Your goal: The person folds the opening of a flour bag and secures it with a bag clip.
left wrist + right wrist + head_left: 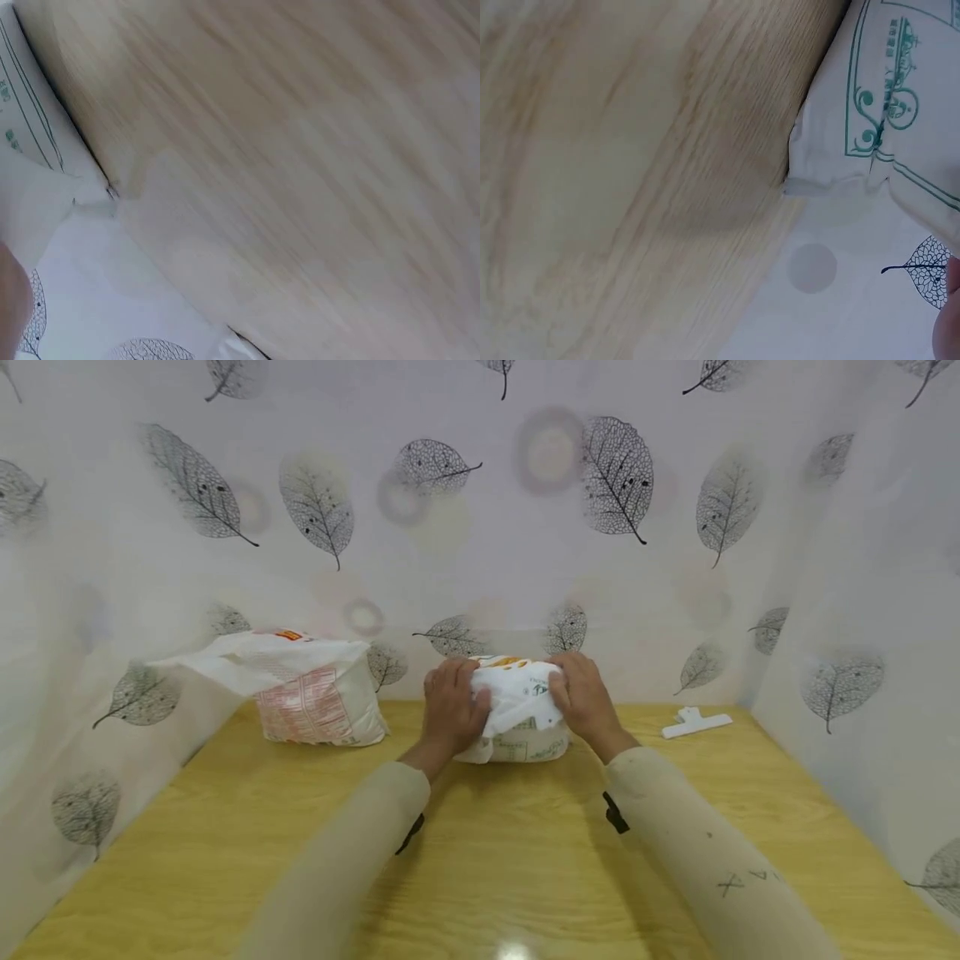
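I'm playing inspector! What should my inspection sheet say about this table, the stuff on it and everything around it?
Surface: yellow wood-grain table, with a shiny reflection at the bottom of the head view.
Job's things: green-printed bag, on the table between the hands, its top folded over the front.
Clutter: red-printed bag at back left; white clip at back right.
Hands: left hand and right hand grip opposite sides of the green-printed bag's top.
Cables: nothing seen.
Surroundings: leaf-patterned backdrop behind and on both sides.
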`<move>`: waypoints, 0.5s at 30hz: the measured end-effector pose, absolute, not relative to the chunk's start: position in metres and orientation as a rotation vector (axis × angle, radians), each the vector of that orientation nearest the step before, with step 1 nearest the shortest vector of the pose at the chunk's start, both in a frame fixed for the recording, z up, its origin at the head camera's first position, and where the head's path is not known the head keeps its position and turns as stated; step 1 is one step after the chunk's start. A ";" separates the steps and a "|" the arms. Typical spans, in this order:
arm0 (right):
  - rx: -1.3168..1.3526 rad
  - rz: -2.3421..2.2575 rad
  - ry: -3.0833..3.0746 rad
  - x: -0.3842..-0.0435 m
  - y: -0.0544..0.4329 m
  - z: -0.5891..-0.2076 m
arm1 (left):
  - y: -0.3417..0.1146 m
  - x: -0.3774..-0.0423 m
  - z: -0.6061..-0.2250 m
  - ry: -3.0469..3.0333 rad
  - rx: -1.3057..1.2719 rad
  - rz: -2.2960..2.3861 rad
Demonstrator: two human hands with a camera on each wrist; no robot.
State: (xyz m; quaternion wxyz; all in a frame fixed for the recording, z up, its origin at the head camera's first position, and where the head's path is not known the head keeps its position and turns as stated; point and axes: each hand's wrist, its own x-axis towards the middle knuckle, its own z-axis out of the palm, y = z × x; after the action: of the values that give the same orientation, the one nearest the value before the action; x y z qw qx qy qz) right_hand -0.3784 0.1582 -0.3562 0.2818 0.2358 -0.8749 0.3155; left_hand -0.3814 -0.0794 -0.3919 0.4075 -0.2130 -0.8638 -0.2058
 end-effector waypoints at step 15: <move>0.556 0.979 -2.572 -0.354 0.182 -0.393 | -0.109 -0.352 -0.410 -2.623 -0.264 -1.259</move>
State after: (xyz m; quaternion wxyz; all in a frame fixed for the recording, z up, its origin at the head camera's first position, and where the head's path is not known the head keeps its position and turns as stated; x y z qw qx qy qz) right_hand -0.3542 0.1818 -0.3931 0.1662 0.1951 -0.9034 0.3437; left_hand -0.3524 -0.1093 -0.4103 0.1099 -0.0897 -0.8924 -0.4285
